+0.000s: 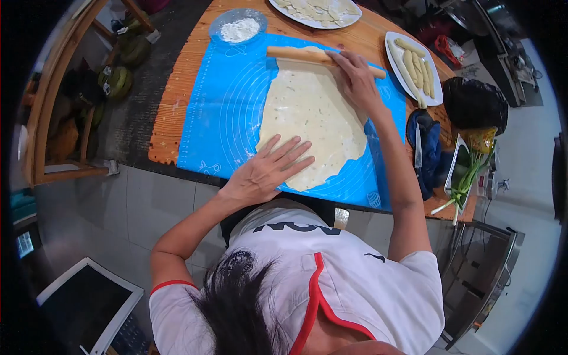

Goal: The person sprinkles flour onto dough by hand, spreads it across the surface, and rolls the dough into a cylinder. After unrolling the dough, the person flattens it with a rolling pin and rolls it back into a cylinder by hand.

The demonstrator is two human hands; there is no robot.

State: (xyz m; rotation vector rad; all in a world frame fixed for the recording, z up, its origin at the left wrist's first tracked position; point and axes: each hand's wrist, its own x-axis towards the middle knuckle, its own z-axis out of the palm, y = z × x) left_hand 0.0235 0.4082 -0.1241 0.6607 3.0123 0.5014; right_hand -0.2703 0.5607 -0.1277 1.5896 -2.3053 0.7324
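A wide, thin sheet of rolled dough [313,118] with green flecks lies on a blue pastry mat [219,124]. My left hand [269,171] is flat on the dough's near edge, its fingers spread. At the far edge, a wooden rolling pin [302,55] lies across the sheet. My right hand [358,80] is on the pin's right part, fingers curled over it. Parts of the dough's right side are hidden by my right hand and forearm.
A glass bowl of flour [239,28] stands at the mat's far left corner. Beyond are a plate of flat dough pieces [319,13] and a plate of dough rolls [414,71]. On the right lie a knife [418,145], blue cloth [431,142], a black bag [476,100] and green onions [467,180].
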